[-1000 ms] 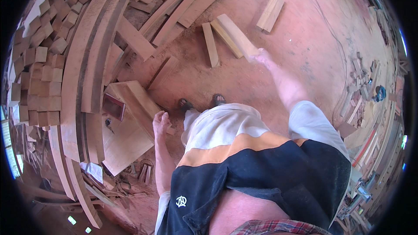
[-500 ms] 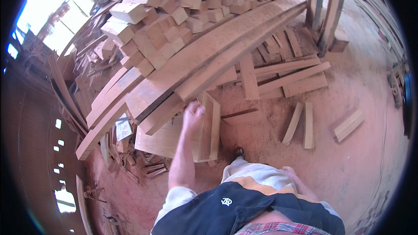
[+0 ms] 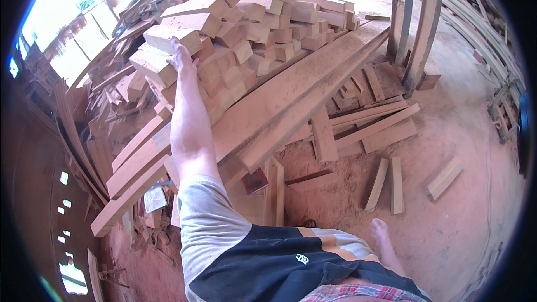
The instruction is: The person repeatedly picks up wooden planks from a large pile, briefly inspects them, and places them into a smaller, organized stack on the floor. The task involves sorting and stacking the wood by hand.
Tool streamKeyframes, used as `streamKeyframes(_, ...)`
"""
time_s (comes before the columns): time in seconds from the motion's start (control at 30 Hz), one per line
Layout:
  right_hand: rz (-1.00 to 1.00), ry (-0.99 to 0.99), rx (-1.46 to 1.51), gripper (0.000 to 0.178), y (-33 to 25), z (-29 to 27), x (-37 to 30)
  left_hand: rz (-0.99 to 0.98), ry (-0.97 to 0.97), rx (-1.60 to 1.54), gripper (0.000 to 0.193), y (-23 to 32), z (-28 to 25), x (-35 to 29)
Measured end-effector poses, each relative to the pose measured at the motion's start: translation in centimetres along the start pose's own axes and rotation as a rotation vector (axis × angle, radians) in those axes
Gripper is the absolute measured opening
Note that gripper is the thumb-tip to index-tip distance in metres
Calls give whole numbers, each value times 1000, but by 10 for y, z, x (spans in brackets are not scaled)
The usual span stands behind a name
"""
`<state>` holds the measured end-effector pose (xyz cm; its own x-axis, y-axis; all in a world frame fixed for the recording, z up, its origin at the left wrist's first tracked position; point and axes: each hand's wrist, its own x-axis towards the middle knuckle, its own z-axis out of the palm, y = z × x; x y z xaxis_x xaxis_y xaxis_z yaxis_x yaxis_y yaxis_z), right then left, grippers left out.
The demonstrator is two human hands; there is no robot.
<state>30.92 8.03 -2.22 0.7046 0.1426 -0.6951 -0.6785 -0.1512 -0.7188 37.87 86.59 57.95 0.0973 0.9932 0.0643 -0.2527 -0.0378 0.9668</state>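
My left arm reaches far forward over the thick planks (image 3: 268, 100). At its end my left hand (image 3: 182, 59) is at the end of a squared wooden block (image 3: 170, 38) on the upper left of the stack, fingers stretched out against it. The block still lies among the others, tops dusted with sawdust. My right hand (image 3: 380, 231) hangs low beside my body above the dusty floor, fingers loosely extended with nothing in them. Below the planks' near edge, a small dark red object (image 3: 255, 181) shows beside a pale wooden frame (image 3: 274, 190); its kind is unclear.
Loose wood pieces (image 3: 396, 184) lie on the reddish floor to the right. Boards (image 3: 369, 128) are piled beyond the planks near two upright posts (image 3: 400, 17). Scrap wood and a pale sheet (image 3: 155, 198) lie at the left, beside a dark wall (image 3: 33, 190) with holes.
My left hand has moved from the planks' near edge, forward and left to the block stack. The dark red object now shows near where it was. My right hand has swung slightly out from my body.
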Motion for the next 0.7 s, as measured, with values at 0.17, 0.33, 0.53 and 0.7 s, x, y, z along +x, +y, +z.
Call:
streamKeyframes(0.17, 42, -77, 178, 32, -4, 40, -46, -30, -112, -162, 95, 2, 26, 10)
streamKeyframes(0.33, 16, -315, 226, 27, -46, 91, -59, -6, -233, -200, 92, -7, 12, -29)
streamKeyframes(0.53, -211, -398, -54, 57, -168, 166, -42, 4, -592, -435, 70, -92, -51, -169)
streamKeyframes(0.7, -549, -588, -136, 55, -239, 187, -65, -184, -573, -260, 106, -172, -71, -288)
